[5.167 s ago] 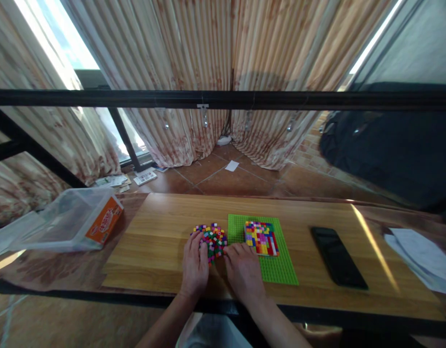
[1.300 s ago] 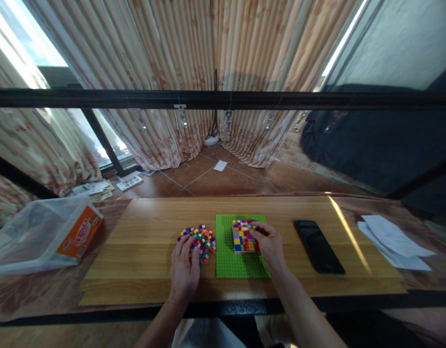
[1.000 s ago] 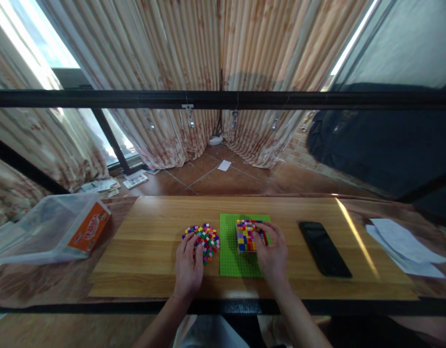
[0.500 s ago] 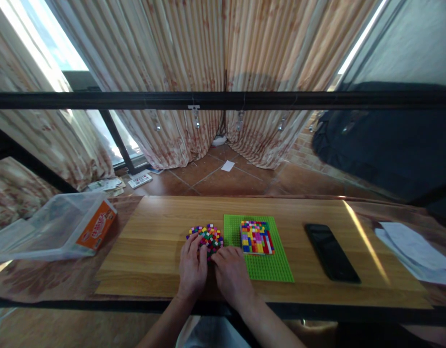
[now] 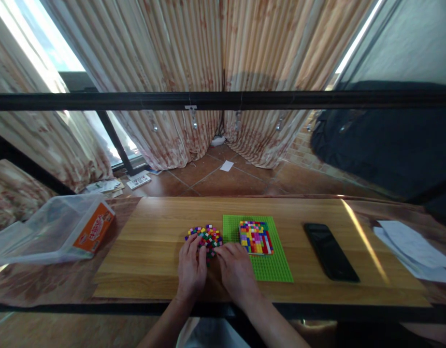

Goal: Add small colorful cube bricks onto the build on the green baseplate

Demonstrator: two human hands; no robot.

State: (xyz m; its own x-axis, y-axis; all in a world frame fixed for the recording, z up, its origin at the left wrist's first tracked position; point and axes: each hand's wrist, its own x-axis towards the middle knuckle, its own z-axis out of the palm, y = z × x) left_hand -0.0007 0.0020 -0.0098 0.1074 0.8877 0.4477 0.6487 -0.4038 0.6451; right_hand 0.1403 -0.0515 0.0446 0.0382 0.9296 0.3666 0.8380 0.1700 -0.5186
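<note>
Desk (image 5: 136, 270): under both hands. Plate (image 5: 273, 270): beside right fingers. Left hand (image 5: 191, 271): fingers slightly apart, bordering pile (image 5: 210, 236). Right hand (image 5: 238, 273): fingers nearly together at pile; grip unclear. Block (image 5: 255, 238): on plate, right of right fingers. Fence pile lightly; pinch single brick (image 5: 214, 235) by sides.

Striped curtains (image 5: 186, 58), tiled floor (image 5: 215, 179), bright window (image 5: 59, 41)

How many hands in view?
2. Bare left hand over the left edge of the multicoloured plastic brick pile; bare right hand at its right edge, partly over the green studded baseplate.
</note>
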